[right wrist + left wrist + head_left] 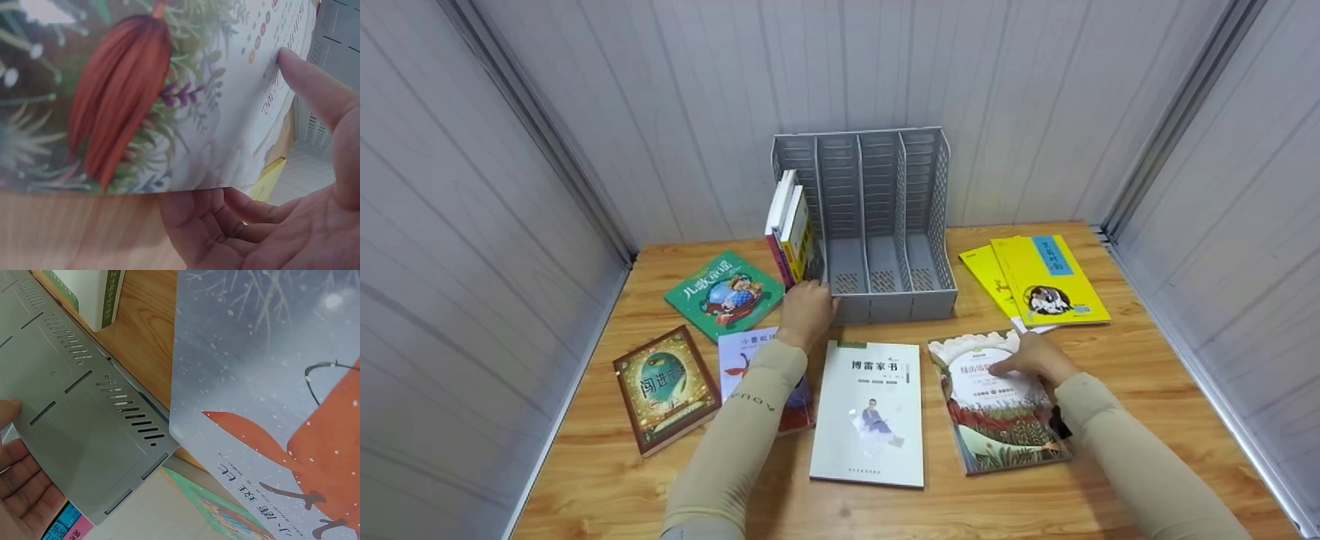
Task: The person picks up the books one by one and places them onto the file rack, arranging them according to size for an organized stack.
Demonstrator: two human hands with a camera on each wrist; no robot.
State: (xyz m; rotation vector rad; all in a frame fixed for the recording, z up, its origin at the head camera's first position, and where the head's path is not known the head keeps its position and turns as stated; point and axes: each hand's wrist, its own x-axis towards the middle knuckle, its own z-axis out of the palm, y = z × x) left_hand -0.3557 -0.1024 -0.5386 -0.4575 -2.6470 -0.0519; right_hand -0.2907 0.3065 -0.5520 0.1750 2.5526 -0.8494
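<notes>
"Rack (pixel 915 306) held steady, judging by the head view?"

"Looks so. The left hand (pixel 808 311) is at its front, by the leftmost compartment (pixel 796 157), where a few upright books (pixel 780 214) stand. The right hand (pixel 1044 358) is on the picture book (pixel 997 427) with the grassy cover, which lies on the desk (pixel 585 465), just right of the white book (pixel 866 416) and close in front of the yellow books (pixel 1084 296)."

"So what would you mind there?"

"I'd raise it clear before swinging it sideways; a low sweep could drag the white book along."

"And in the left wrist view?"

"The thumb lies on the outer face of the rack's front wall, the other fingers bent behind it: a pinch on the plastic. A light one should do, enough to stop sliding without tugging the rack forward."

"Right wrist view?"

"Thumb on the cover by the title, the other fingers curled beneath the edge, so the picture book is gripped between them. How far under they reach, I can't tell."

"Enough for a lift?"

"Probably, but I'd slide them further in first. A soft cover held near one end may sag or fall open, and a deeper hold would keep the pages together."
</notes>
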